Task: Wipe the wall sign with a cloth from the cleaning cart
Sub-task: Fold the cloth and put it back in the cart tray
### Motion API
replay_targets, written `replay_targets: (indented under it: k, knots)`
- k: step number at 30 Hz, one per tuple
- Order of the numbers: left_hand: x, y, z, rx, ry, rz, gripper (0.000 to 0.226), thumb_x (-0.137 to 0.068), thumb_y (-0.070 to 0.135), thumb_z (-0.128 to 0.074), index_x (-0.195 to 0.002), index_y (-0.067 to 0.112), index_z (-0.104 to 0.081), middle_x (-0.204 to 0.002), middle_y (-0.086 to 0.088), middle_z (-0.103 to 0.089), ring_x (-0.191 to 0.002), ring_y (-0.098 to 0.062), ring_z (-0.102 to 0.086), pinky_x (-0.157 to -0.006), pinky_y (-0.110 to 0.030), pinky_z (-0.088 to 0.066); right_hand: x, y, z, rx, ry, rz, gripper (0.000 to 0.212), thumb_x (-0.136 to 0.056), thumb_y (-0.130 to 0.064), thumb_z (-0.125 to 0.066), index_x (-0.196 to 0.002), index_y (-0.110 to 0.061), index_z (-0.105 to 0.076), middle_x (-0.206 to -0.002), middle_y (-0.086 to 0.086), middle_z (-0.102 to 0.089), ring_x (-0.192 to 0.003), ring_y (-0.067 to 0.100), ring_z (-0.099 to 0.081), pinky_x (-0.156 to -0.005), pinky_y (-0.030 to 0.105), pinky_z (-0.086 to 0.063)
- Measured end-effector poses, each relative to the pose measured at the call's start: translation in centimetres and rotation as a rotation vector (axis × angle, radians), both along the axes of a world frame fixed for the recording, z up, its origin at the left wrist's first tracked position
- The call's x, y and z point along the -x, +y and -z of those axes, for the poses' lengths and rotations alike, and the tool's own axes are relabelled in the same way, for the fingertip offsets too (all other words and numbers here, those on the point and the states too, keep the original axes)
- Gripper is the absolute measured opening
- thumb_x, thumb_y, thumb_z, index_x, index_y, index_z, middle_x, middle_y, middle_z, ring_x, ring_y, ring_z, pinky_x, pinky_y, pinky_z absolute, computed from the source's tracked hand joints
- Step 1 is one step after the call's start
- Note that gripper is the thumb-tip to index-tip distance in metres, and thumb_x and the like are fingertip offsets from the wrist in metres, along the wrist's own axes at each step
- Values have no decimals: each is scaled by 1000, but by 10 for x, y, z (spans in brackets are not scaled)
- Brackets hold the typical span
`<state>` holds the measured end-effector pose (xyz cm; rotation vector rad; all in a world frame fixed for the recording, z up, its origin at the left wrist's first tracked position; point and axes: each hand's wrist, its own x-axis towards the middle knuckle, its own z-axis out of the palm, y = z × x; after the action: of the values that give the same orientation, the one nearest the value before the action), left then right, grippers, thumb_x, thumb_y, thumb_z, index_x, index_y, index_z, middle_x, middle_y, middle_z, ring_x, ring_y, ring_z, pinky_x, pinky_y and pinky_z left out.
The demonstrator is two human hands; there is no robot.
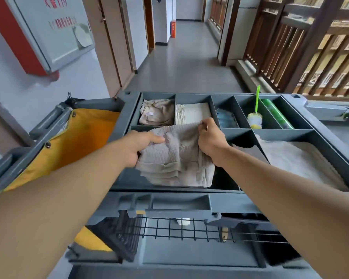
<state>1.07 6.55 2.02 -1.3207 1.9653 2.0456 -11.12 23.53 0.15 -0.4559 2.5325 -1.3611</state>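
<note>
A grey textured cloth (177, 158) hangs folded over the front-left compartment of the grey cleaning cart (169, 206). My left hand (141, 146) grips the cloth's left side, thumb on top. My right hand (210, 139) pinches its upper right corner and holds the right edge. The cloth is lifted partly above the tray. A wall sign (48, 31), a pale panel with red lettering in a red frame, hangs on the wall at the upper left, well away from both hands.
The cart tray holds a crumpled rag (157, 114), stacked paper (193, 113), a blue cloth (227, 118), a green-handled brush (255, 115), a green bottle (276, 115) and a large towel (298, 162). A yellow bag (73, 141) hangs at the left. Corridor ahead, wooden railing at the right.
</note>
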Motion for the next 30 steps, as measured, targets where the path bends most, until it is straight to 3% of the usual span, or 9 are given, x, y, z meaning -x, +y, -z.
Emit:
replay_targets:
  k: [3, 8, 11, 14, 17, 21, 25, 27, 30]
  knots:
    - [5, 2, 22, 44, 69, -92, 21, -76, 2, -79, -93, 9, -68, -72, -7, -74, -56, -19, -70, -45, -27, -54, 5, -7, 17, -56, -5, -12, 25, -106, -30, -29, -123, -28, -47, -95, 6, -58, -77, 24, -58, -51, 27, -39]
    - [19, -2, 51, 208, 169, -178, 45, -81, 4, -75, -113, 27, -52, -100, -1, -64, -89, -22, -66, -77, -42, -59, 10, -18, 38, -83, 12, 17, 21, -106, -26, -28, -118, -26, -44, -87, 5, -57, -76, 24, -59, -52, 30, -42]
    - [26, -5, 58, 319, 202, -154, 42, -83, 9, -72, -114, 29, -52, -101, 2, -61, -87, -19, -64, -65, -34, -55, 12, -22, 43, -82, 20, 61, 21, -105, -26, -26, -117, -26, -43, -87, 8, -58, -75, 25, -59, -56, 34, -45]
    - [31, -8, 63, 419, 216, -111, 32, -86, 15, -67, -112, 28, -54, -101, -1, -63, -86, -21, -64, -66, -34, -53, 14, -24, 47, -68, 19, 104, 17, -105, -30, -28, -117, -28, -40, -82, 4, -56, -72, 23, -59, -53, 32, -42]
    - [30, -10, 71, 513, 140, -63, 41, -86, 21, -66, -124, 24, -52, -101, 0, -61, -81, -15, -60, -59, -27, -43, 16, -24, 51, -58, -17, 130, 21, -103, -40, -35, -118, -26, -36, -81, 0, -54, -74, 23, -59, -57, 32, -39]
    - [22, -10, 78, 618, 45, -34, 49, -86, 26, -65, -132, 20, -49, -108, -3, -62, -73, -7, -56, -53, -23, -36, 14, -19, 54, -91, -60, 182, 30, -100, -45, -42, -111, -17, -38, -99, 8, -57, -77, 26, -55, -65, 33, -37]
    - [15, -9, 74, 768, -33, 46, 40, -90, 28, -62, -126, 17, -48, -93, 3, -60, -67, -5, -52, -49, -22, -32, 9, -13, 54, -144, -24, 164, 30, -101, -44, -44, -112, -17, -37, -116, 14, -58, -93, 33, -59, -73, 35, -41]
    - [12, -5, 70, 830, -110, 119, 41, -91, 39, -60, -120, 14, -47, -100, -3, -62, -75, -15, -57, -56, -28, -39, 4, -11, 51, -195, 4, 162, 34, -99, -44, -46, -117, -15, -38, -122, 15, -57, -99, 35, -59, -75, 37, -42]
    - [10, 1, 65, 892, -199, 197, 73, -86, 60, -58, -131, 6, -41, -125, -14, -59, -112, -34, -58, -79, -38, -48, -10, -8, 48, -294, 63, 146, 45, -94, -49, -50, -121, -14, -39, -123, 13, -52, -90, 33, -53, -70, 38, -40]
